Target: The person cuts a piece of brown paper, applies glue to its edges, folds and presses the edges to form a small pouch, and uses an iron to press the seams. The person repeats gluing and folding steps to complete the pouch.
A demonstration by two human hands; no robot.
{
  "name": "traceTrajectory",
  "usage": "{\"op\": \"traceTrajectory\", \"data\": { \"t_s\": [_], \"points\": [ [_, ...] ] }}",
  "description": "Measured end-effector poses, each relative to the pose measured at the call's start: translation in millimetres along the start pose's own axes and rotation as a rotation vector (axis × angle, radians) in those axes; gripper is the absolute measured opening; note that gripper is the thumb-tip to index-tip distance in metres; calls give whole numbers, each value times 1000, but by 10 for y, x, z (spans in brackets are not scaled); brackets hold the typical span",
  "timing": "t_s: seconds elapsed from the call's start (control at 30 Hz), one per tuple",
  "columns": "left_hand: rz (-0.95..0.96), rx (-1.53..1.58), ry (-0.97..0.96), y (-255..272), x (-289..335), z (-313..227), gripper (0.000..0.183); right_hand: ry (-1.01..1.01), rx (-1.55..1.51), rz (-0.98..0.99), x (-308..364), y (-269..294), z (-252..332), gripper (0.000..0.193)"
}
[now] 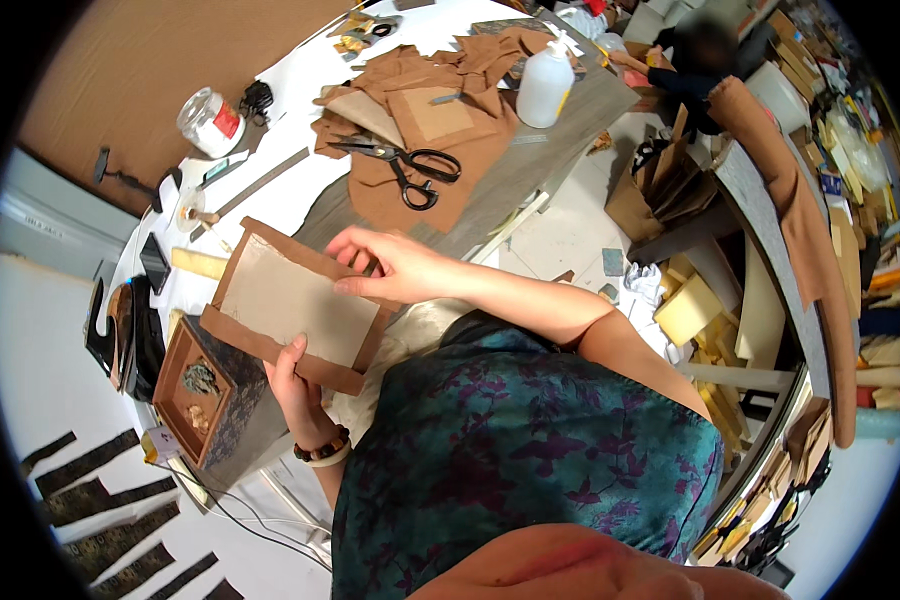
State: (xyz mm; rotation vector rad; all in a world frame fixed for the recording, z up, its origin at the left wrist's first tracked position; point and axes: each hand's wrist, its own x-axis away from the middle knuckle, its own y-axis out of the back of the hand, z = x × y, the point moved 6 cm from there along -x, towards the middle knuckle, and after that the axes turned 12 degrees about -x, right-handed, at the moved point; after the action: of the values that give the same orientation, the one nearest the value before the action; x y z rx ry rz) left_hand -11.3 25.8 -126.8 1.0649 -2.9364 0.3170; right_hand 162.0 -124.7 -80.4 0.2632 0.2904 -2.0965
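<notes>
A beige rectangular board (298,297) with brown fabric margins is held tilted in front of me. My left hand (292,378) grips its lower edge, thumb on the beige face and fingers behind. At the right-hand upper edge, my right hand (395,265) has its thumb over the margin and its curled fingers just past the rim. Beyond that hand, black-handled scissors (408,168) lie partly spread on brown fabric pieces (425,205). Below and left of the board stands a patterned box (232,405) with a brown interior holding small lumpy objects.
A white pump bottle (545,88) and a clear jar (210,122) stand on the table (288,95). A brush (205,216), a phone (156,263) and a metal strip (270,180) lie nearby. To the right, a carton (638,205) and foam scraps (692,308) crowd the floor. Another person (705,60) is far right.
</notes>
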Motion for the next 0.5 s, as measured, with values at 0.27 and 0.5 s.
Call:
{"op": "traceTrajectory", "data": {
  "t_s": [0.27,0.5],
  "points": [
    [141,218,-192,198,466,-276,96,-518,-621,361,-185,-829,-413,26],
    [-62,151,-427,421,620,-943,123,-665,-675,753,-584,-1741,-383,30]
  ]
}}
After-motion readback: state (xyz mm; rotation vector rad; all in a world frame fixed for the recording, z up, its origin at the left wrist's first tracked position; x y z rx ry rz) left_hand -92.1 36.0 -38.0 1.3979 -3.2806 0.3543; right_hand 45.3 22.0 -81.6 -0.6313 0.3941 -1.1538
